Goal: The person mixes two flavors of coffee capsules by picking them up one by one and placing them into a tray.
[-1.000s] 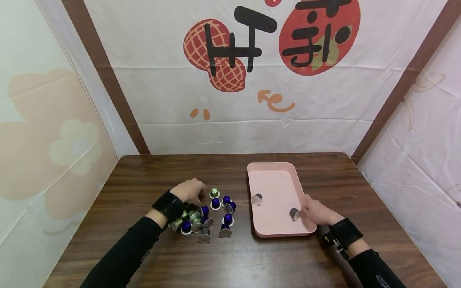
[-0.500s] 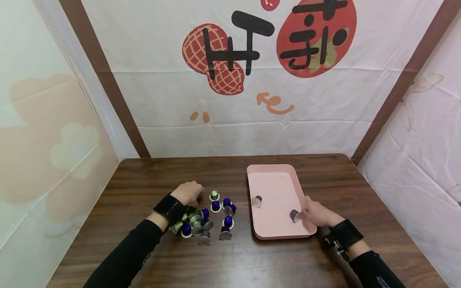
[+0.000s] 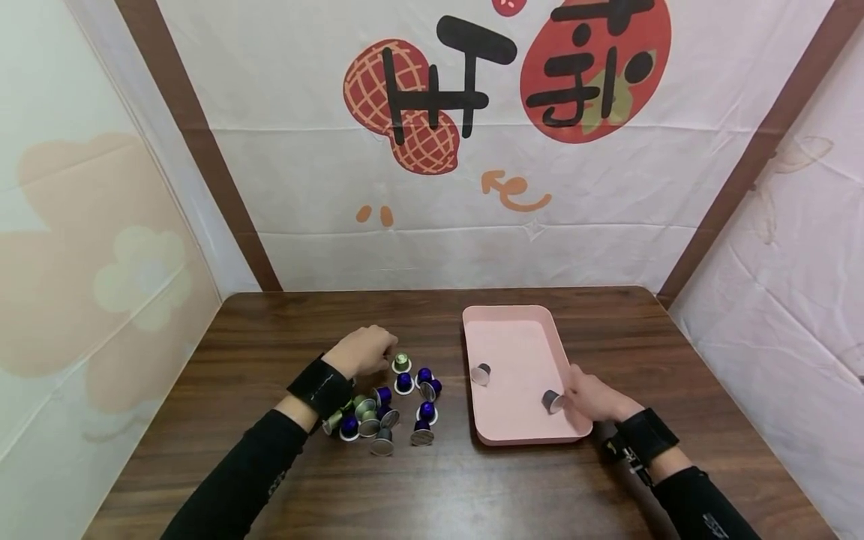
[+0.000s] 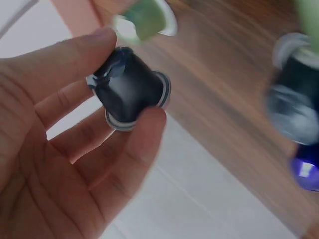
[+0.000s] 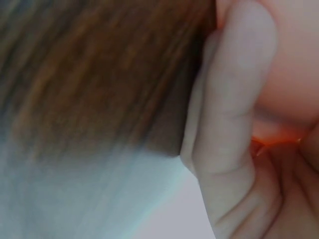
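On the left part of the wooden table (image 3: 270, 322), the left hand (image 3: 361, 352) is lifted a little above a heap of coffee capsules (image 3: 385, 409). The left wrist view shows its thumb and fingers (image 4: 144, 134) pinching 1 dark capsule (image 4: 128, 89). In the heap about 13 capsules can be counted from the head view, mostly purple and grey, with some green; the exact number is hard to tell because they overlap. 1 green capsule (image 3: 401, 362) stands upright just beside the left hand.

To the right of the heap, a strip of bare wood separates it from the pink tray (image 3: 520, 330). Inside the tray lie 2 grey capsules: 1 (image 3: 481, 373) near the left wall and 1 (image 3: 553, 401) near the right wall. The right hand (image 3: 594, 397) grips the tray's right rim, fingers curled over the edge and touching the second capsule. Behind the tray and at its right side the table stays open up to the edges.
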The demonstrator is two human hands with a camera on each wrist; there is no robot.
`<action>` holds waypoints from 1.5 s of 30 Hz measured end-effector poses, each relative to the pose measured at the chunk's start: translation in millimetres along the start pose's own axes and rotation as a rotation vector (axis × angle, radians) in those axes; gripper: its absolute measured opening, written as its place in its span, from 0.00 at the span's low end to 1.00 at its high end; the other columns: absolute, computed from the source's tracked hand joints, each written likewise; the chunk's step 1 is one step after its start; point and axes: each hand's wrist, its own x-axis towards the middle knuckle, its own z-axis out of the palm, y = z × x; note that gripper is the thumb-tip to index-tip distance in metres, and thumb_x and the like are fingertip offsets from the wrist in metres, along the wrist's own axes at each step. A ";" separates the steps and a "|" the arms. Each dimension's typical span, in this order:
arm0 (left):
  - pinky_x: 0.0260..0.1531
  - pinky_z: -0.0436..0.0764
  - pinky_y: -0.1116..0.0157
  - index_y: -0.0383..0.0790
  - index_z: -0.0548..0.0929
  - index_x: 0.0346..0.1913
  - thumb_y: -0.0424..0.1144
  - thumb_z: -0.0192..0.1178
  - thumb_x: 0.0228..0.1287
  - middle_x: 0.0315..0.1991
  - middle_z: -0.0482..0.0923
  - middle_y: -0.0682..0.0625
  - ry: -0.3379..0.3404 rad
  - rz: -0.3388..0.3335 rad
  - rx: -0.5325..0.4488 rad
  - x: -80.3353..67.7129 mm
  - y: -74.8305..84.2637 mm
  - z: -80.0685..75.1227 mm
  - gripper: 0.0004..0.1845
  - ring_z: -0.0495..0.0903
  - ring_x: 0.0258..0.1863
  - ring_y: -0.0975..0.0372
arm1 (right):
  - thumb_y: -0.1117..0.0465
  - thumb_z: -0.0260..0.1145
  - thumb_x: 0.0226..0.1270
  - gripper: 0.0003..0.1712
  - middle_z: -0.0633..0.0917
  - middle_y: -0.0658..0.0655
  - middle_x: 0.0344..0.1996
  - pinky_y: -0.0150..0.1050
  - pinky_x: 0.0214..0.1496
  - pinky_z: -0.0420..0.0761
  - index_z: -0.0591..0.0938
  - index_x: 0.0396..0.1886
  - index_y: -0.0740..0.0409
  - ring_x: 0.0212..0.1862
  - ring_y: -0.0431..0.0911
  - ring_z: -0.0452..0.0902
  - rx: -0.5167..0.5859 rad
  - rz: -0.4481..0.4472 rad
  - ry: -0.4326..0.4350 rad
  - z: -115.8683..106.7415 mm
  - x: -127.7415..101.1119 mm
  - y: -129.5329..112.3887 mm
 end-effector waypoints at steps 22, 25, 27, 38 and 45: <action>0.27 0.73 0.68 0.47 0.81 0.33 0.40 0.67 0.58 0.34 0.74 0.55 0.085 0.370 0.105 6.8 118.1 12.5 0.04 0.72 0.27 0.66 | 0.67 0.52 0.71 0.10 0.68 0.54 0.23 0.38 0.29 0.68 0.63 0.45 0.70 0.26 0.45 0.69 -0.035 -0.005 0.012 -0.1 -0.8 2.5; 0.26 0.73 0.70 0.47 0.82 0.34 0.41 0.67 0.58 0.35 0.74 0.55 0.069 0.391 0.134 9.5 133.2 16.1 0.05 0.72 0.26 0.67 | 0.65 0.54 0.70 0.13 0.69 0.55 0.25 0.39 0.31 0.69 0.64 0.47 0.70 0.28 0.45 0.70 -0.047 -0.005 0.011 0.0 0.6 3.4; 0.26 0.73 0.71 0.47 0.83 0.37 0.42 0.67 0.58 0.34 0.73 0.55 0.058 0.407 0.166 11.4 141.7 18.2 0.06 0.72 0.27 0.67 | 0.65 0.55 0.70 0.15 0.70 0.55 0.26 0.39 0.32 0.70 0.64 0.48 0.71 0.29 0.45 0.70 -0.050 -0.006 0.010 -0.1 1.1 3.0; 0.36 0.73 0.64 0.51 0.82 0.37 0.46 0.66 0.58 0.29 0.74 0.58 0.052 0.504 0.248 23.5 166.4 32.3 0.07 0.72 0.30 0.69 | 0.67 0.51 0.70 0.10 0.68 0.53 0.21 0.38 0.28 0.68 0.63 0.45 0.70 0.24 0.44 0.69 -0.039 0.019 0.008 0.4 -0.4 2.0; 0.33 0.71 0.69 0.51 0.83 0.40 0.47 0.66 0.58 0.30 0.75 0.58 0.032 0.495 0.248 26.4 167.5 38.0 0.09 0.73 0.33 0.70 | 0.67 0.51 0.71 0.10 0.65 0.52 0.21 0.37 0.26 0.66 0.62 0.43 0.70 0.23 0.44 0.66 -0.019 0.009 0.006 -1.5 -2.5 -3.1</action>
